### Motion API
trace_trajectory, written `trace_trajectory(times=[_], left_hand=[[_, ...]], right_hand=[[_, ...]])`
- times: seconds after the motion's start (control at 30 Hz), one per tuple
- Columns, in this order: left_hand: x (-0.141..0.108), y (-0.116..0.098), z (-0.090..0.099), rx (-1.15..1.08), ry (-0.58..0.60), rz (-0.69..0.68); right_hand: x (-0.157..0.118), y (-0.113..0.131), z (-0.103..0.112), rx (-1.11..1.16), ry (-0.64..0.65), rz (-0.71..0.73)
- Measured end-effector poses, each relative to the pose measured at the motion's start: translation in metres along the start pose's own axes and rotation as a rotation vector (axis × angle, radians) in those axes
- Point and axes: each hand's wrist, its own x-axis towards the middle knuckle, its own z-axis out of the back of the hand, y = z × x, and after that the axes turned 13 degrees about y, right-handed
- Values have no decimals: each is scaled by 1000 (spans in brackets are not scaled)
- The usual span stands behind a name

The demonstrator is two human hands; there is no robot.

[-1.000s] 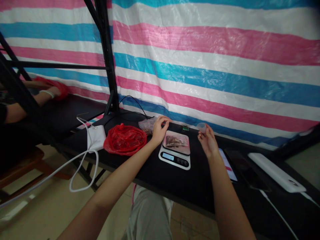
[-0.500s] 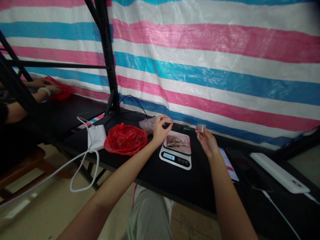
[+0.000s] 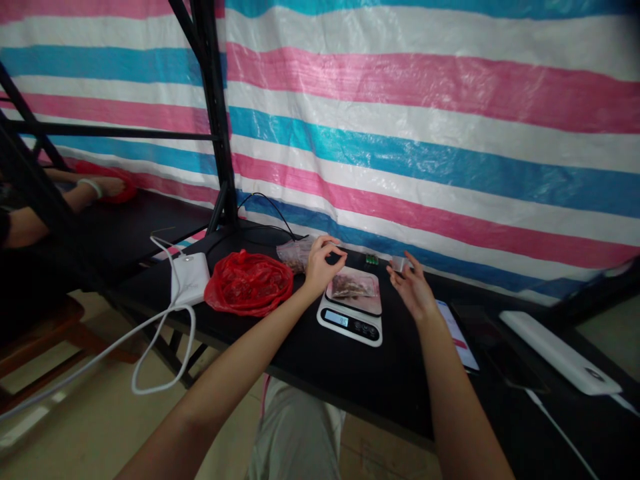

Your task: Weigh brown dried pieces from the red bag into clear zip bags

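Note:
My left hand [image 3: 321,268] is raised just left of and above a white kitchen scale [image 3: 371,331], thumb and forefinger pinched together. Anything between those fingertips is too small to make out. On the scale's plate lies a clear zip bag [image 3: 354,286] with brown bits inside; the display is lit. To the right of the scale, my right hand [image 3: 414,291] grips a small clear plastic cup [image 3: 399,265] between thumb and fingers. Behind my left wrist rests another clear bag [image 3: 291,255] with brownish contents, partly hidden.
A red plastic bag [image 3: 250,283] lies left of the scale, beside a white box-shaped device [image 3: 190,277] with a cable. Green batteries [image 3: 371,259] sit at the back. Phones [image 3: 457,333] and a white power bank [image 3: 560,352] lie right. Another person's hand [image 3: 107,187] handles red plastic far left.
The cup in my right hand has come down slightly and tilted, and the fingers have shifted round it. My left hand keeps its pinch. The other person's hand has moved on the red plastic.

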Motion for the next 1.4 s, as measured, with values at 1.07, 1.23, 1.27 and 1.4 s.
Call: trace_trajectory(times=[1.07,1.23,1.27,1.4], left_hand=[[-23,-10,-18,201,711,-72],[-20,-7,-23,-126,631,100],[-18,-7,-24,-263,602,174],[-7,-7,-16,-793,415,372]], right_hand=[[2,-21,7,-1090,-187,-80],[-2,-23,8,-1185,-219,-125],[-3,-22,4,-1187,-247,-114],[-15,-10,-21,-1186,-383,84]])
